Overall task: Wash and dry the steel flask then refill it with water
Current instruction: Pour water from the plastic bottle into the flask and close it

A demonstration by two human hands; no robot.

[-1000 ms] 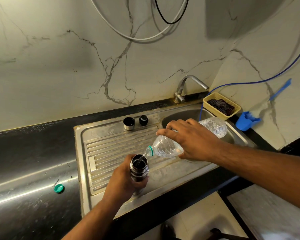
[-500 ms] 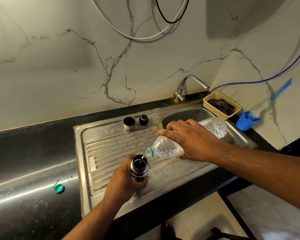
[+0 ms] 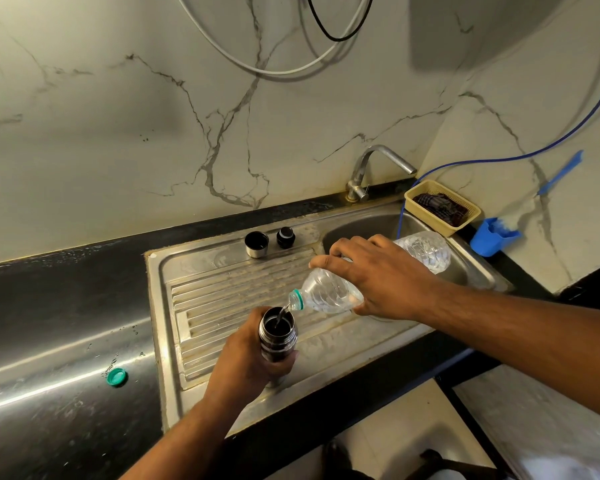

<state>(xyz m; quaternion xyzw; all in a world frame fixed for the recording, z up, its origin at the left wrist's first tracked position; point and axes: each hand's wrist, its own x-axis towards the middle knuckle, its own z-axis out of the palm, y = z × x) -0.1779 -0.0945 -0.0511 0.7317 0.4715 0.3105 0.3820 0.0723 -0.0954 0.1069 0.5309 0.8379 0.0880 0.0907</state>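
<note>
The steel flask (image 3: 278,336) stands upright on the sink's drainboard (image 3: 222,292), left hand (image 3: 248,362) wrapped round its body. The right hand (image 3: 383,277) clasps the plastic bottle (image 3: 329,292) — tilted, neck just above the flask's mouth — pouring water in.

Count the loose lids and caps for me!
3. A green bottle cap lies on the counter at left; a steel cup lid and a black stopper stand together at the back of the drainboard.
</note>
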